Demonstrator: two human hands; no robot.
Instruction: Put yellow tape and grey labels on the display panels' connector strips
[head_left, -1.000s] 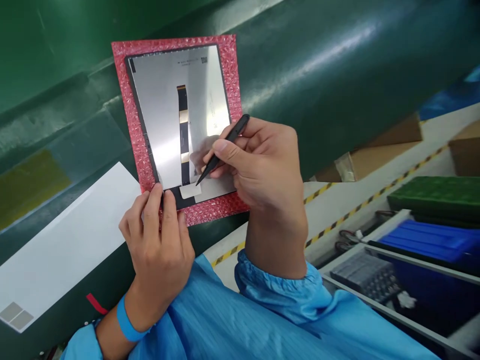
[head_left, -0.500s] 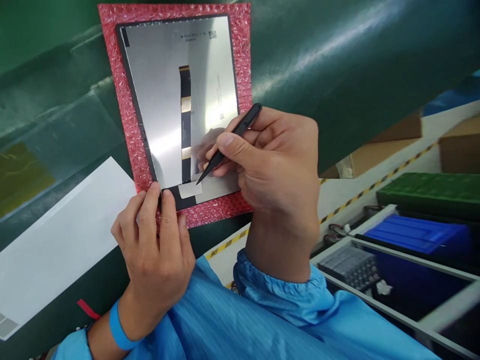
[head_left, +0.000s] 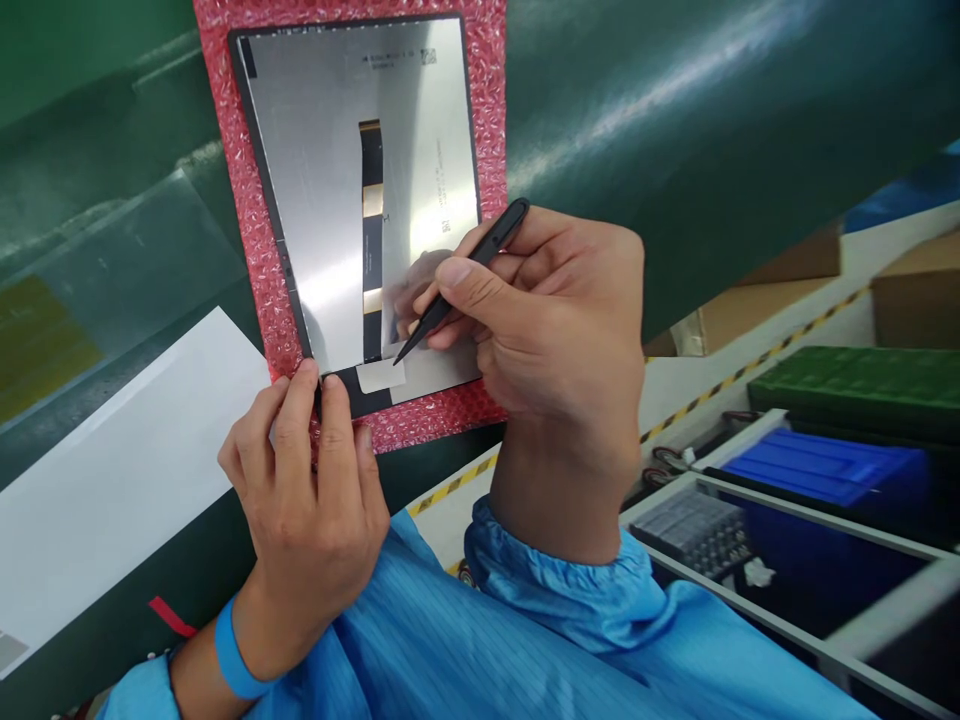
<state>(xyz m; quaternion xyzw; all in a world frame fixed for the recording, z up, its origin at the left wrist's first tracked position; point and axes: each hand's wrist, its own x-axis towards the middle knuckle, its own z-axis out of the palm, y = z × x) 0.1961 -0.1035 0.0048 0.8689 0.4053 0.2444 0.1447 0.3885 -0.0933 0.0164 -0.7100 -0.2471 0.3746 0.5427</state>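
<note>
A display panel (head_left: 307, 200) with a silvery metal back and black edges lies on pink bubble wrap (head_left: 491, 120). Down its middle runs a black and gold flex cable (head_left: 372, 240). A small white label (head_left: 380, 376) sits at the cable's lower end. My right hand (head_left: 540, 300) grips slim black tweezers (head_left: 480, 252), pinched between thumb and fingers, and their tip meets the label's upper right corner. With fingers stretched out, my left hand (head_left: 315, 480) rests its fingertips on the panel's lower left corner.
White paper (head_left: 142, 460) lies on the green mat (head_left: 675, 150) at left, beside a clear sheet (head_left: 165, 250). A red strip (head_left: 171, 617) is near my left wrist. At right stand cardboard boxes (head_left: 915, 290), a blue bin (head_left: 825, 465) and a metal frame (head_left: 810, 530).
The view has shifted slightly, so the panel appears a little higher. Both hands keep nearly the same places, and the tweezers' tip stays at the label.
</note>
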